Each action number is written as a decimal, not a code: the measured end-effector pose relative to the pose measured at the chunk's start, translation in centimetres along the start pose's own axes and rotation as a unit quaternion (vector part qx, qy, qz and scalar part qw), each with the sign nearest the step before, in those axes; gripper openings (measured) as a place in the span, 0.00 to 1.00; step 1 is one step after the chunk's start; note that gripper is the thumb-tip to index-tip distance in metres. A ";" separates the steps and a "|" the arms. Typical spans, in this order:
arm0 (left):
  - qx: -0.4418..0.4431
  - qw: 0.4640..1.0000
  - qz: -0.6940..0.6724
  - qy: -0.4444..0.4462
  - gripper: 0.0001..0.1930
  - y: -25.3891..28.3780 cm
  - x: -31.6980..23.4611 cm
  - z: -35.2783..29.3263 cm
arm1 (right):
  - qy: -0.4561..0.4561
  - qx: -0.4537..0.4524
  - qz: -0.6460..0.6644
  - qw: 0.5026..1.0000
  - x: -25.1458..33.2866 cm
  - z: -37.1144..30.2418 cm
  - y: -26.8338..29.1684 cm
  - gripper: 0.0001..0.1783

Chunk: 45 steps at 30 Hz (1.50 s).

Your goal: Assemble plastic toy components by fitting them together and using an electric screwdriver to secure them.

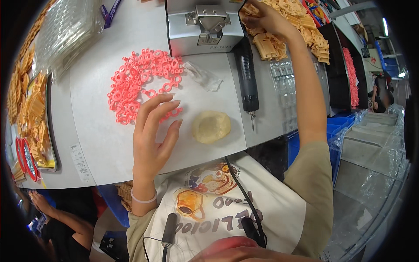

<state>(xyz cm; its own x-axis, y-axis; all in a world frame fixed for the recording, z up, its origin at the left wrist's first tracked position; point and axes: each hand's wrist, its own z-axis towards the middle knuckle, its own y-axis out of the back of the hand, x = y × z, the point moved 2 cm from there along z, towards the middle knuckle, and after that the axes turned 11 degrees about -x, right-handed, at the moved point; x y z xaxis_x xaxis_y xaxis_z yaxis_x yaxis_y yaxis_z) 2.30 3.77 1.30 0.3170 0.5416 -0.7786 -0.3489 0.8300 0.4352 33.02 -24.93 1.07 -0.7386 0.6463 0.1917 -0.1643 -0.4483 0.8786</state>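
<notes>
Fingers spread and empty, the left hand (152,135) hangs beside pink rings (122,89) left of the table's (109,148) middle, where a careless brush could scatter them toward the near edge. The right hand (269,19) reaches among tan parts (305,26) along the right edge, fingertips obscured, grip impossible to tell; the far edge is cut off.

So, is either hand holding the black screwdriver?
No, the screwdriver lies untouched; the left hand is by pink rings, the right hand at tan parts.

Rings (120,93) lie on the table (98,146), left of the screwdriver (248,83), moulded parts (269,46) to its right.
</notes>
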 end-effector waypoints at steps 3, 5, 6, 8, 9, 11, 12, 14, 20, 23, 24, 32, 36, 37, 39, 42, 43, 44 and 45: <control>-0.005 1.000 0.008 0.024 0.21 0.5 0.1 -0.2 | -0.271 0.058 0.088 0.957 -0.2 1.3 0.1 0.33; -0.020 1.000 0.000 0.021 0.20 0.5 0.1 -0.2 | -0.217 -0.058 0.117 0.967 -3.6 1.2 0.1 0.23; -0.019 1.000 0.001 0.022 0.20 0.5 0.2 -0.2 | -0.217 -0.056 0.118 0.967 -4.5 0.7 0.7 0.23; -0.010 1.000 -0.026 0.011 0.20 0.5 -0.2 0.2 | -0.235 -0.156 0.080 0.956 -3.8 -0.2 4.6 0.15; -0.010 1.000 -0.026 0.012 0.20 0.5 -0.3 0.2 | -0.242 -0.204 0.086 0.945 -2.9 -0.7 5.8 0.14; 0.010 0.998 -0.050 0.030 0.19 0.5 -0.5 0.0 | -0.226 -0.272 0.108 0.929 0.1 -2.2 8.2 0.15; 0.011 0.998 -0.050 0.031 0.19 0.6 -0.6 -0.1 | -0.204 -0.292 0.127 0.926 2.4 -2.9 9.3 0.16; 0.028 0.996 -0.080 0.018 0.20 0.9 -0.5 -0.9 | -0.189 -0.309 0.197 0.911 8.9 -4.1 9.0 0.17; 0.037 0.834 -0.511 0.204 0.44 -2.4 -4.0 -1.3 | 0.019 -0.233 0.124 0.964 28.4 -9.8 5.8 0.18; -0.013 0.791 -0.583 0.183 0.43 -2.3 -3.0 -1.6 | -0.024 -0.197 0.198 0.960 30.4 -11.4 4.9 0.21; -0.004 0.822 -0.520 0.234 0.41 -1.9 -3.2 -1.4 | -0.008 -0.171 0.248 0.953 30.2 -11.8 5.1 0.21; 0.029 0.913 -0.305 0.269 0.18 -1.3 -2.1 -1.5 | -0.161 -0.152 0.370 0.902 25.3 -14.4 5.1 0.22; 0.055 0.980 -0.112 0.156 0.17 -1.1 -2.8 -2.0 | -0.194 -0.062 0.328 0.923 25.7 -15.4 3.7 0.28; 0.046 0.997 -0.041 0.046 0.23 -1.0 -3.3 -2.1 | -0.191 -0.071 0.308 0.929 25.9 -15.5 3.6 0.29; 0.072 0.996 0.049 -0.014 0.32 -1.5 -4.3 -2.1 | -0.201 -0.071 0.338 0.917 25.8 -15.6 3.4 0.30; 0.110 0.984 0.118 -0.071 0.45 -2.2 -4.5 -2.3 | -0.202 -0.064 0.372 0.904 25.3 -15.7 3.4 0.31; 0.126 0.985 0.095 -0.069 0.49 -2.5 -4.3 -2.3 | -0.197 -0.056 0.374 0.905 25.1 -15.8 3.5 0.31; 0.129 0.985 0.088 -0.073 0.49 -2.5 -4.4 -2.3 | -0.202 -0.059 0.367 0.906 25.0 -15.9 3.6 0.31; 0.136 0.985 0.086 -0.061 0.48 -2.4 -4.4 -2.3 | -0.202 -0.053 0.382 0.900 25.0 -16.0 3.5 0.31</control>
<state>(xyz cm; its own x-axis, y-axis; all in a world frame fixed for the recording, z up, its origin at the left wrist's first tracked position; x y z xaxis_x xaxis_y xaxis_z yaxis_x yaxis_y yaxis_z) -0.33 -0.89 2.67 0.3836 0.6758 -0.6294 -0.1627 0.7203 0.6743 3.51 -20.26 1.94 -0.3681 0.2863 0.8846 0.2140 -0.8998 0.3802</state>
